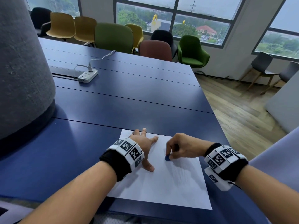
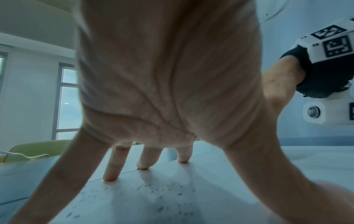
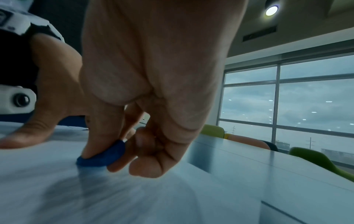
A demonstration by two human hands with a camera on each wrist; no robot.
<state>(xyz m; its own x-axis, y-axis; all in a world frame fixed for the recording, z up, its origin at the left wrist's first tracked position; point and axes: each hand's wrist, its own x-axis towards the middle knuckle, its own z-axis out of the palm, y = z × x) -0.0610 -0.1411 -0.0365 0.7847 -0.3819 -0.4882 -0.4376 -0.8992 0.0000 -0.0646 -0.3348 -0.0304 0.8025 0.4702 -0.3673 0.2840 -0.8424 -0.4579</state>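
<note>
Sheet of white paper: lies flat on the near edge of the dark blue table, in front of me, with both my hands on it.

1. Grey felt-covered column: stands on the table's far left, well apart from the sheet.
2. White power strip: sits on the table beyond the sheet, to the left, with one white plug and its cable in it.
3. My left hand: grasps nothing. It is spread flat over the sheet's upper left part, and the fingers are straight, their tips pressing down on the paper and on the table just past its far edge. The thumb points back towards me. A wristband with black-and-white markers wraps the wrist.
4. Dark specks: scattered on the paper under my left palm.
5. Blue eraser: small and rounded, its lower edge touching the sheet right of centre, near my left thumb but apart from it. Faint grey streaks mark the paper below it.
6. My right hand: fingers curled, thumb and fingertips pinching the eraser from above.
7. Green armchair: at the windows, past the table's far right corner.
</note>
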